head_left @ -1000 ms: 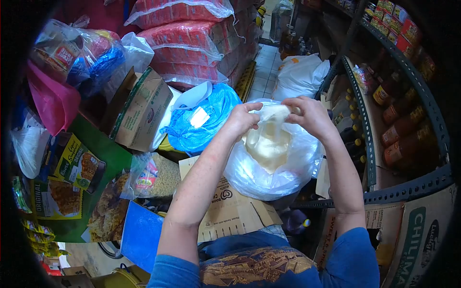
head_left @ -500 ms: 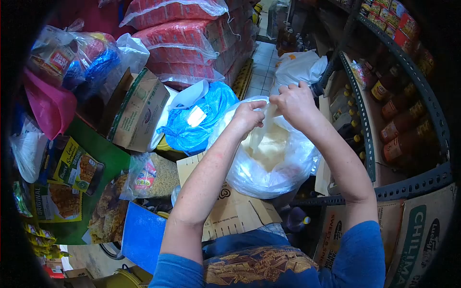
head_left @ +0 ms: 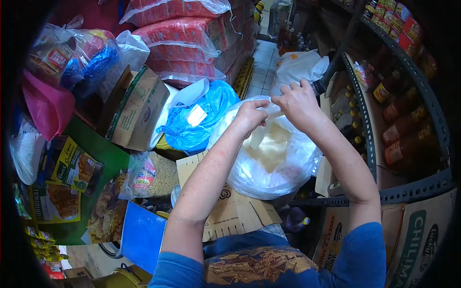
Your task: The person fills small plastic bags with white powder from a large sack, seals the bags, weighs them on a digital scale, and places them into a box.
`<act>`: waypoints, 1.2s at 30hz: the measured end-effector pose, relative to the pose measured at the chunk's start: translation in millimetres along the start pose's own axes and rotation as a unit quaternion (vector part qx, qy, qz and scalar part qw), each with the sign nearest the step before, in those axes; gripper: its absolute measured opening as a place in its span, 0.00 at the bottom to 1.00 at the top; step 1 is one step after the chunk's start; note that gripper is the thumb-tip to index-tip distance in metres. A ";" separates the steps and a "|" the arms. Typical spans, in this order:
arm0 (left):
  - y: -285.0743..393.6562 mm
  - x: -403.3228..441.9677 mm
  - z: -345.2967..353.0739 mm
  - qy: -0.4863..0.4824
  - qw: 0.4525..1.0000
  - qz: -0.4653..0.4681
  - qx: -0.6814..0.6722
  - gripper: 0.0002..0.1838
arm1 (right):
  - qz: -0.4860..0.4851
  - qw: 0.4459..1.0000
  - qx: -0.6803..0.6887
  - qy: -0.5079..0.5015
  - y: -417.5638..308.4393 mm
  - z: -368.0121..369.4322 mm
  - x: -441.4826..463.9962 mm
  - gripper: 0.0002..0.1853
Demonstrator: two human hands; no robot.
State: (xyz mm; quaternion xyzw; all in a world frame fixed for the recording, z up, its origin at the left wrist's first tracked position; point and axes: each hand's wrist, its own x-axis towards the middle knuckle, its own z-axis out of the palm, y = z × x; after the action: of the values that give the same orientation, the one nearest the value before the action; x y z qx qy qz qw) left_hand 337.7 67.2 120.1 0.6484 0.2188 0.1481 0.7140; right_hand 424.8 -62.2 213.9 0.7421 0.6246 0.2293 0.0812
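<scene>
A big clear plastic bag (head_left: 269, 185) stands open in front of me, with something pale yellow and grainy-looking (head_left: 277, 151) inside. Over its mouth, my left hand (head_left: 252, 116) is closed, thumb and fingers pinching thin translucent plastic. My right hand (head_left: 298, 102) is also closed, a little higher and to the right, on the same plastic. A narrow translucent plastic bag (head_left: 258, 138) appears to hang below my fingers; its lower end blends with the big bag. Flattened cardboard (head_left: 230, 211) lies under the near side of the big bag.
Left of the bag are a blue plastic sack (head_left: 192, 129) with a white scoop (head_left: 192, 93) and an open carton (head_left: 141, 113). Red plastic-wrapped packs (head_left: 185, 36) are stacked behind. A metal shelf (head_left: 367, 120) with bottles stands close to my right arm, above cartons (head_left: 418, 240).
My right hand has shifted very slightly upward and right. Both hands stay closed on the thin plastic, and the view has moved a little.
</scene>
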 end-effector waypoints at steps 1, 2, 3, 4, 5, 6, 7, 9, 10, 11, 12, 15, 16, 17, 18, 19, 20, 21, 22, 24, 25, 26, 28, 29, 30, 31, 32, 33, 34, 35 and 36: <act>-0.5 1.9 -0.2 -0.001 1.000 0.000 0.000 0.25 | -0.027 0.999 -0.012 0.013 -1.1 -2.9 0.4 0.12; -0.9 3.0 -1.6 -0.006 1.000 -0.014 -0.006 0.27 | -0.055 0.998 -0.024 0.025 -2.6 -4.7 1.1 0.12; -1.0 3.7 -2.9 -0.010 1.000 -0.027 -0.011 0.29 | -0.055 0.998 -0.024 0.025 -4.1 -4.2 2.3 0.12; -1.4 4.2 -3.6 -0.010 1.000 -0.027 -0.011 0.29 | -0.074 0.995 -0.054 0.038 -5.8 -3.2 3.8 0.12; -1.8 4.5 -4.3 -0.010 0.999 -0.031 -0.022 0.29 | -0.093 0.991 -0.084 0.052 -6.6 -2.4 4.5 0.12; -2.0 4.7 -5.1 -0.011 0.999 -0.035 -0.032 0.29 | -0.092 0.991 -0.084 0.052 -5.4 -6.9 2.7 0.12; -2.5 4.6 -6.1 -0.011 0.999 -0.034 -0.032 0.29 | -0.055 0.995 -0.071 0.051 -2.2 -15.3 -0.9 0.12; -3.1 2.2 -9.3 0.013 0.999 -0.013 -0.051 0.28 | 0.015 0.997 -0.056 0.050 8.1 -25.9 -8.1 0.11; -2.1 0.9 -13.0 0.013 0.998 -0.014 -0.051 0.28 | 0.048 0.996 -0.055 0.050 15.2 -26.3 -13.2 0.10; -0.8 -0.1 -17.6 0.016 0.998 -0.008 -0.058 0.28 | 0.079 0.996 -0.032 0.008 18.1 -17.5 -18.9 0.11; 3.1 -2.1 -20.2 0.018 0.998 -0.002 -0.064 0.28 | 0.091 0.992 -0.025 -0.080 12.2 -2.7 -22.1 0.14; 5.0 -5.4 -22.4 0.032 0.997 -0.007 -0.067 0.28 | 0.066 0.965 0.001 -0.252 -23.5 107.8 -35.9 0.25; 6.4 -5.7 -25.2 0.045 0.998 -0.015 -0.040 0.29 | 0.062 0.958 0.028 -0.278 -39.3 143.2 -41.7 0.24; 8.5 -7.8 -29.6 0.050 0.998 -0.015 -0.038 0.29 | 0.058 0.949 0.057 -0.303 -56.6 172.5 -47.5 0.24; 11.0 -10.1 -33.5 0.051 0.998 -0.011 -0.040 0.29 | 0.063 0.943 0.112 -0.306 -76.1 204.3 -54.3 0.24; 12.0 -12.1 -35.8 0.050 0.998 -0.009 -0.044 0.29 | 0.070 0.933 0.166 -0.310 -90.4 222.4 -61.6 0.24; 13.4 -13.2 -38.7 0.051 0.998 -0.010 -0.043 0.29 | 0.069 0.933 0.167 -0.310 -96.3 218.0 -65.1 0.24; 14.4 -13.6 -43.2 0.056 0.998 -0.003 -0.037 0.30 | 0.071 0.940 0.197 -0.268 -100.1 211.3 -67.1 0.21; 14.9 -14.9 -47.4 0.061 0.998 0.004 -0.032 0.30 | 0.073 0.945 0.226 -0.225 -102.4 203.0 -66.8 0.18; 15.0 -16.7 -51.5 0.060 0.998 0.010 -0.026 0.31 | 0.083 0.931 0.285 -0.214 -87.8 199.5 -66.2 0.20; 14.1 -16.8 -53.0 0.057 0.998 0.008 -0.025 0.31 | 0.093 0.913 0.341 -0.202 -77.1 193.2 -64.6 0.23; 13.1 -16.7 -53.3 0.053 0.998 0.007 -0.025 0.31 | 0.095 0.914 0.339 -0.202 -66.5 186.2 -64.8 0.23; 12.1 -16.8 -51.4 0.047 0.999 0.006 -0.022 0.31 | 0.116 0.913 0.362 -0.151 -42.3 146.7 -62.3 0.22; 11.7 -17.1 -50.6 0.044 0.999 0.002 -0.017 0.31 | 0.117 0.914 0.359 -0.150 -29.8 133.2 -60.5 0.22; 11.1 -17.2 -49.9 0.044 0.999 0.004 -0.018 0.31 | 0.136 0.907 0.383 -0.115 -17.0 120.5 -58.2 0.22; 10.6 -17.1 -49.2 0.037 0.999 -0.002 -0.017 0.31 | 0.154 0.897 0.406 -0.079 -5.9 102.6 -54.5 0.21; 10.5 -17.0 -48.1 0.030 0.999 -0.008 -0.015 0.31 | 0.176 0.883 0.427 -0.088 1.2 68.2 -47.2 0.21; 10.7 -17.2 -46.6 0.030 0.999 -0.006 -0.015 0.31 | 0.160 0.906 0.388 -0.053 7.9 52.0 -42.7 0.20; 10.6 -17.4 -44.8 0.033 0.999 -0.004 -0.015 0.31 | 0.143 0.926 0.348 -0.018 13.6 40.0 -38.9 0.20; 10.3 -17.5 -42.9 0.037 0.999 -0.003 -0.015 0.30 | 0.144 0.926 0.348 -0.017 16.5 26.6 -34.2 0.20; 9.3 -16.9 -41.4 0.037 0.999 -0.002 -0.015 0.30 | 0.115 0.953 0.279 0.022 16.5 13.9 -28.4 0.19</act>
State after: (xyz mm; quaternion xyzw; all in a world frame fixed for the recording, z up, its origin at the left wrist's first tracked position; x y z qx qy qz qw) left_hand 302.9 95.6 128.7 0.6316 0.2441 0.1737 0.7151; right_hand 442.4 -90.6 201.6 0.7966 0.5760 0.0701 -0.1694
